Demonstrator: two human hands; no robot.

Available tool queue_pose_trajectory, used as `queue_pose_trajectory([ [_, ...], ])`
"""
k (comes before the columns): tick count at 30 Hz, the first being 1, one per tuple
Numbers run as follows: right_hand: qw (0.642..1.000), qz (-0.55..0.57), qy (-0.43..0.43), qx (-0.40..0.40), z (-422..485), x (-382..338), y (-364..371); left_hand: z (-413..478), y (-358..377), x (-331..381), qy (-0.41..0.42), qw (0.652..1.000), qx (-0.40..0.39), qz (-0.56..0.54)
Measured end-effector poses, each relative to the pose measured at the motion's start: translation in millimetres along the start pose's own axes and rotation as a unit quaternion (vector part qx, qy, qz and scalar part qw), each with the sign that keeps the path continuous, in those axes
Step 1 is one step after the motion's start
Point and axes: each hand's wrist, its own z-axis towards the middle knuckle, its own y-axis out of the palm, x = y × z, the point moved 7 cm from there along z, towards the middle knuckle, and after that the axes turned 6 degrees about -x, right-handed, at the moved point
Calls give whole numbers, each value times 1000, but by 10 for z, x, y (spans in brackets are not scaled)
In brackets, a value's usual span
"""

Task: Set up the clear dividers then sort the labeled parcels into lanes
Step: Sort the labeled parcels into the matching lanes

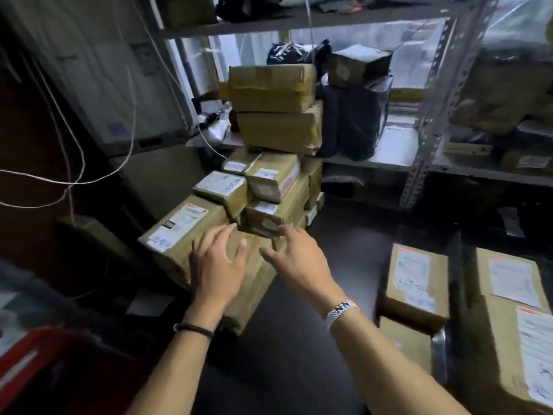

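Ahead of you: grey metal rack (431, 121) with a perforated upright | on its middle shelf: black plastic bags (356, 124) | your left: white cords (68, 183) hanging in loops | your lower left: red item (36, 363), blurred | below you: dark floor (299, 339)

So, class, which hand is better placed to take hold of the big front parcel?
Probably left. The left hand is spread open over the big front parcel; the right hand reaches past its right edge, toward the smaller parcels.
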Motion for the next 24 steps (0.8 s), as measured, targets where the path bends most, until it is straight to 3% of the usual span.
queue_pose_trajectory([
  [3,994,99,23,-43,566,-472,434,518,-315,-512,-13,997,44,54],
  [5,982,168,57,-68,848,-701,717,832,-426,-829,-40,997,28,67],
  [10,946,290,124,-74,1287,-942,1366,1318,-343,-1651,-186,963,-158,117],
  [14,931,330,137,-72,1402,-929,1650,1408,-322,-1854,-192,957,-198,88],
  [16,921,348,151,-90,1382,-924,1722,1427,-362,-1880,-198,958,-201,45],
  [19,899,398,155,-95,1328,-912,1714,1402,-475,-1941,-217,955,-173,-106],
  [24,871,472,89,-99,1158,-908,1492,1145,-663,-1837,-202,915,-140,-320],
])
